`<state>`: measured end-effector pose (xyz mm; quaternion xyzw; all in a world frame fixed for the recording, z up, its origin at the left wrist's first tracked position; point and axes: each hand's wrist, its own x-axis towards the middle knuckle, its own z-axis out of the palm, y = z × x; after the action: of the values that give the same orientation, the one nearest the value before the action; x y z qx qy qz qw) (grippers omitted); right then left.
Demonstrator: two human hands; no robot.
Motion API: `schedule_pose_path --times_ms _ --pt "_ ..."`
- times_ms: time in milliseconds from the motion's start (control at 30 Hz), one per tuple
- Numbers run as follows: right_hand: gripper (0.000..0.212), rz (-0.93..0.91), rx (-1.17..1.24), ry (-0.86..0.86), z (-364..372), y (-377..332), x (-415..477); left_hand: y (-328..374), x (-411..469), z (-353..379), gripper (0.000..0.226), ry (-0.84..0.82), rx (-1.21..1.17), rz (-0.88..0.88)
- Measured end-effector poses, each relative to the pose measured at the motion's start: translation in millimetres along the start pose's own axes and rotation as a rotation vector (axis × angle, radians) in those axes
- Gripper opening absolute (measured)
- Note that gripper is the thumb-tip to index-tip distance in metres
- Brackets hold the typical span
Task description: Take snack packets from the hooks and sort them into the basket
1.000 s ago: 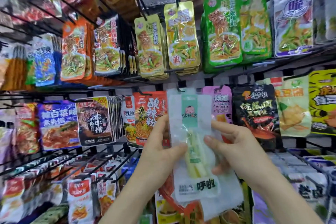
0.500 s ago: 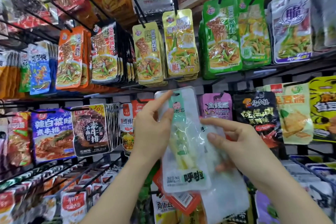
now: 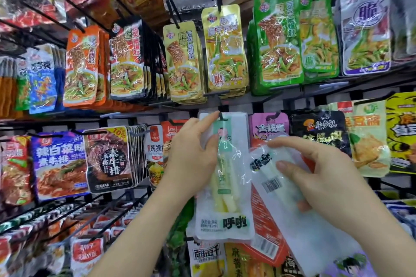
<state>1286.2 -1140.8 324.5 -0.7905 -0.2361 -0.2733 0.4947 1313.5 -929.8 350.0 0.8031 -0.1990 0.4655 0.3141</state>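
A white see-through snack packet with pale yellow sticks inside hangs on a black hook in the middle row. My left hand holds its upper left edge, index finger stretched up to the hook. My right hand grips a second white packet, turned back side out with a barcode showing, just right of the hanging one. No basket is in view.
Rows of black wire hooks carry several snack packs: yellow packs and green packs above, a pink pack and black pack to the right, dark beef-style packs to the left. Lower hooks jut toward me.
The right hand has drawn one white packet off to the right and flipped it back side out. The left hand slid up the hanging packet toward the hook.
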Motion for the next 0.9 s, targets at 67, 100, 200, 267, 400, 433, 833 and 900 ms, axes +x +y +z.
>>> schedule_pose_path --times_ms 67,100,200,267,400,433,833,900 --pt "0.039 -0.031 -0.069 0.027 -8.8 -1.3 -2.9 -1.8 2.4 0.2 0.046 -0.035 0.001 -0.035" --pt "0.042 -0.037 -0.084 0.047 -14.3 -1.2 -4.1 -3.0 3.9 0.5 0.047 -0.049 0.005 -0.046" --pt "0.039 -0.043 -0.133 0.130 -31.3 -1.9 -7.0 -7.4 6.6 2.0 0.057 -0.114 0.063 -0.063" --pt "0.020 -0.065 -0.170 0.138 -37.1 -5.0 -7.7 -11.0 7.0 5.5 0.063 -0.143 0.083 -0.096" --pt "0.015 -0.011 0.021 0.009 -21.3 -3.2 -3.1 -21.9 11.5 16.3 0.064 -0.071 0.169 -0.101" --pt "0.013 0.006 0.065 -0.026 -15.1 -0.3 -1.6 -25.6 13.3 19.0 0.064 -0.061 0.213 -0.074" --pt "0.012 0.154 0.477 0.082 17.2 14.1 -1.9 5.8 -26.0 -4.7 0.044 -0.158 -0.329 -0.288" --pt "0.008 0.169 0.550 0.140 22.2 11.3 -2.7 21.0 -52.0 -8.4 0.068 -0.425 -0.324 -0.281"
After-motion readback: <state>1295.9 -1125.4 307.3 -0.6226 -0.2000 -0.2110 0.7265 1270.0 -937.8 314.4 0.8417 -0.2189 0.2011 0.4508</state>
